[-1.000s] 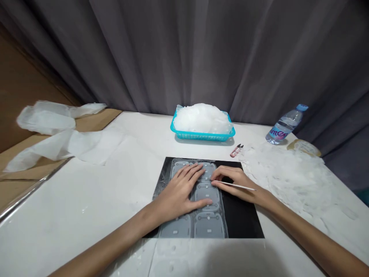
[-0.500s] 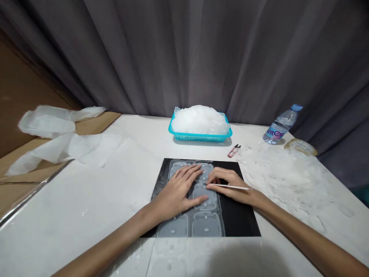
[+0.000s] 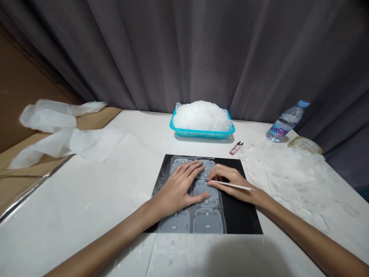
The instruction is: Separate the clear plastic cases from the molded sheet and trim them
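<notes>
Slightly leftward over the black rectangular mat, our right hand has shifted, fingers clamped on a slim white stick; our flat left hand, thumb spread apart, likely steadies the clear moulded plastic sheet atop the mat.

The one view is taken from the person's own head, above the near side of the table, and faces forward and down. It looks over the left hand and right hand from above and behind, at close range, with both just below the middle. It is wide, reaching from the cardboard at the left edge past the bottle on the right, with the curtain filling the top.
</notes>
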Tool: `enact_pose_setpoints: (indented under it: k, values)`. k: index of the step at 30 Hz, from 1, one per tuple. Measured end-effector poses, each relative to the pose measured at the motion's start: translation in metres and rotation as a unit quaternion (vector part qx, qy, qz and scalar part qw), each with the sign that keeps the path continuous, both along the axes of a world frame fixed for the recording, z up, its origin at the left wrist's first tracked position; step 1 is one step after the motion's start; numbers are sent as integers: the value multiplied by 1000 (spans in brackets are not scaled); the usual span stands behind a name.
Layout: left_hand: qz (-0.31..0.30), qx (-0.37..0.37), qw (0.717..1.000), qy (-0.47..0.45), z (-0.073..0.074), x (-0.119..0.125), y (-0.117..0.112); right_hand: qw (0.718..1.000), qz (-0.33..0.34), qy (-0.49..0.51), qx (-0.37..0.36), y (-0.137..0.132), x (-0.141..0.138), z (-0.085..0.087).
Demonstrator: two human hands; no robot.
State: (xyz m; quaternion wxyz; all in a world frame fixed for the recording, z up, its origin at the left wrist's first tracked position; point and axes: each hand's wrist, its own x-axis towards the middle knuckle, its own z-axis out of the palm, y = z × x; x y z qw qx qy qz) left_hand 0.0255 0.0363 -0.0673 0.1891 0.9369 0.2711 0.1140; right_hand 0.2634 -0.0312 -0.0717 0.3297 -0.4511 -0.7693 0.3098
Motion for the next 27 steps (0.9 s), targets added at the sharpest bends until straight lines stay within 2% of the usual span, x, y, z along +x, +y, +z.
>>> enact_pose_setpoints:
  k: [8,12,18,27]
  values:
    - [15,-8,1000,-12,-2,0,-1,998,36,-51,22,-2,7,0]
    - [18,-15,1000,-15,-2,1,-2,998,21,-55,31,-4,9,-2]
    - [18,-15,1000,-7,-2,1,-2,981,19,-130,145,-1,-5,-11]
    - [27,-49,998,-12,0,1,-3,951,-21,-195,240,1,-5,-12]
